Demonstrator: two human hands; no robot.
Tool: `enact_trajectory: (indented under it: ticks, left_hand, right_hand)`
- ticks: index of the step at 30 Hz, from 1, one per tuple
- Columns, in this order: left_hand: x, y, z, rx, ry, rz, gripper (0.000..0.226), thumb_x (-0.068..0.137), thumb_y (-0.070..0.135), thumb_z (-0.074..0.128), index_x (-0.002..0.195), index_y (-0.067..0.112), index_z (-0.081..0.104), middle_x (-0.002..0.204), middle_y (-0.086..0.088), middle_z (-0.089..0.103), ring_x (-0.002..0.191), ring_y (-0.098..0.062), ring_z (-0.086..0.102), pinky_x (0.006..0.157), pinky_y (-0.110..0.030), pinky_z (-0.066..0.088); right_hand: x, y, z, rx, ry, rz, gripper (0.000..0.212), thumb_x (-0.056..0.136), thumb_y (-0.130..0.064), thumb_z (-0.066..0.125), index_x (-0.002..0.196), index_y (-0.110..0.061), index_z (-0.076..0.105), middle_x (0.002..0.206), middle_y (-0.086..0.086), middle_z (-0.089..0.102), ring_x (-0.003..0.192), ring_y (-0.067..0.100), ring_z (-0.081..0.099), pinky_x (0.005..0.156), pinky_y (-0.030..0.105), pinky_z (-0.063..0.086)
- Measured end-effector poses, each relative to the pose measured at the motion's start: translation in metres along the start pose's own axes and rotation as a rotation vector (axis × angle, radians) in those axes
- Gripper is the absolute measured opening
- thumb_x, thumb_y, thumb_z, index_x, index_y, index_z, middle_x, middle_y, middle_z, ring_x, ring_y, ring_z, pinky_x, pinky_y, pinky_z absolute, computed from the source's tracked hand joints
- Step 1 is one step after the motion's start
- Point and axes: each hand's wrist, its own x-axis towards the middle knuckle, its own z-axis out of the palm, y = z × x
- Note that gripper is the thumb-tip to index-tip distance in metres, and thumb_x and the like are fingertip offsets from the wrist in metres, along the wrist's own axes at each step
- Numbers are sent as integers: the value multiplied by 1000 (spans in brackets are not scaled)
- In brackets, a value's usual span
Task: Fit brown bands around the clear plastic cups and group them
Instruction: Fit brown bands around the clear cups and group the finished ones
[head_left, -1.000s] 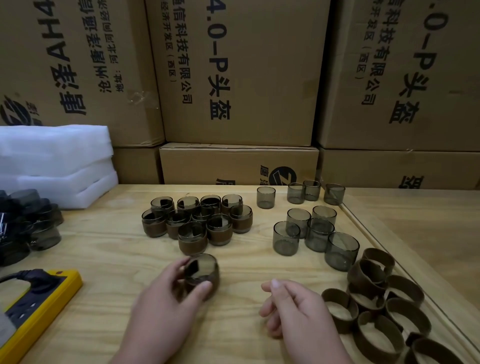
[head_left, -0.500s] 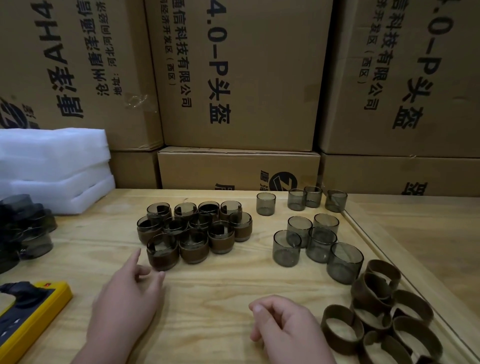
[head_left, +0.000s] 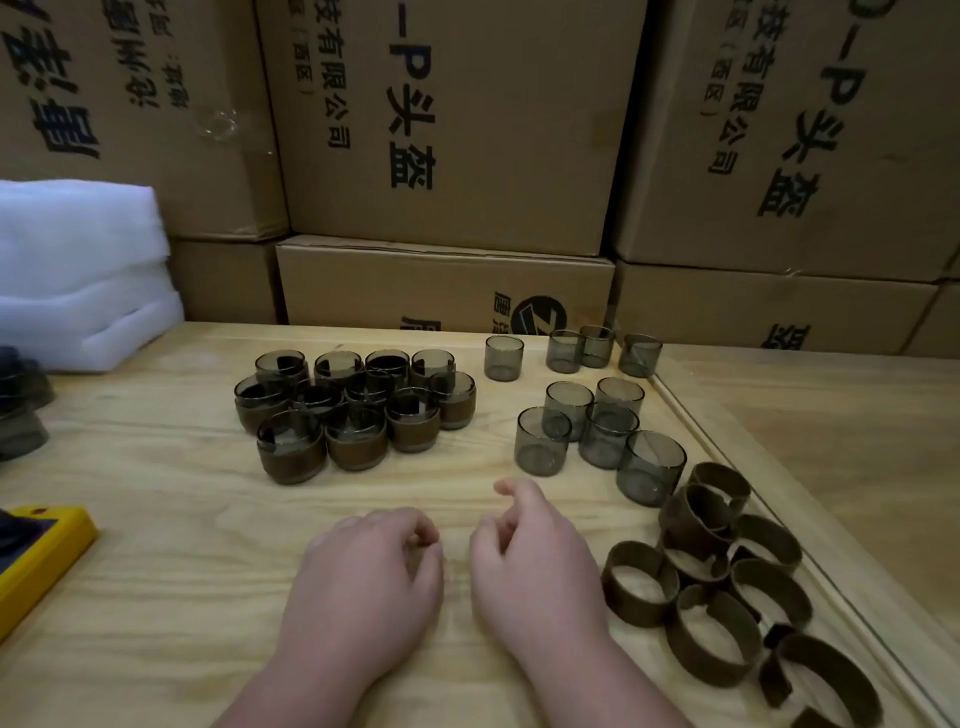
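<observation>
Both hands rest on the table (head_left: 156, 597), holding nothing: left hand (head_left: 363, 577) with fingers loosely curled, right hand (head_left: 535, 561) likewise, index slightly raised. Loose bands (head_left: 711, 629) lie just right of the right hand. Beyond it stand bare cups (head_left: 597, 431); beyond the left hand sits the banded group (head_left: 353, 405), roughly a dozen, though overlap hides the count. Next step, as judged: take one band and the nearest bare cup (head_left: 649, 467), slide the band on squarely, and seat it level.

A storeroom or packing workshop: stacked printed cardboard cartons (head_left: 447, 124) wall in a plywood counter (head_left: 156, 571) beside white foam sheets (head_left: 78, 270).
</observation>
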Motion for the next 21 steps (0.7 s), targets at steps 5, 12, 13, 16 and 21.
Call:
enact_trajectory:
  ticks: [5, 12, 13, 16, 21]
  left_hand:
    - [-1, -1, 1, -53, 7, -3, 6, 84, 46, 59, 84, 41, 61, 65, 16, 55, 76, -4, 49, 71, -31, 39]
    - [1, -3, 0, -49, -29, -20, 13, 83, 47, 53, 87, 39, 64, 64, 14, 54, 77, -5, 52, 70, -30, 38]
    - [1, -3, -1, -46, -36, -22, 15, 83, 47, 53, 88, 39, 64, 64, 14, 53, 78, -6, 53, 70, -30, 39]
    - [1, -3, -3, -54, -66, -25, 18, 82, 55, 53, 94, 43, 59, 66, 14, 54, 78, -5, 51, 74, -31, 40]
    - [1, -2, -7, -118, -135, -47, 65, 70, 74, 62, 129, 51, 49, 92, 25, 55, 98, 0, 55, 94, -32, 44]
  right_hand:
    - [23, -3, 4, -9, 109, 130, 70, 90, -45, 39, 153, -39, 9, 99, -3, 71, 88, 24, 66, 76, 42, 56]
    - [43, -5, 11, -40, 195, 210, 65, 95, -38, 44, 156, -35, 20, 90, -1, 69, 77, 22, 63, 66, 37, 55]
    - [43, -5, 11, -40, 201, 200, 59, 95, -37, 45, 151, -34, 25, 91, -1, 69, 79, 23, 64, 68, 39, 57]
    - [35, -1, 11, -12, 218, 144, 35, 94, -37, 51, 127, -34, 37, 80, -4, 66, 76, 23, 64, 66, 39, 56]
    - [17, 7, 9, 91, 168, 56, 13, 97, -39, 57, 103, -39, 46, 67, -9, 63, 67, 8, 61, 60, 34, 49]
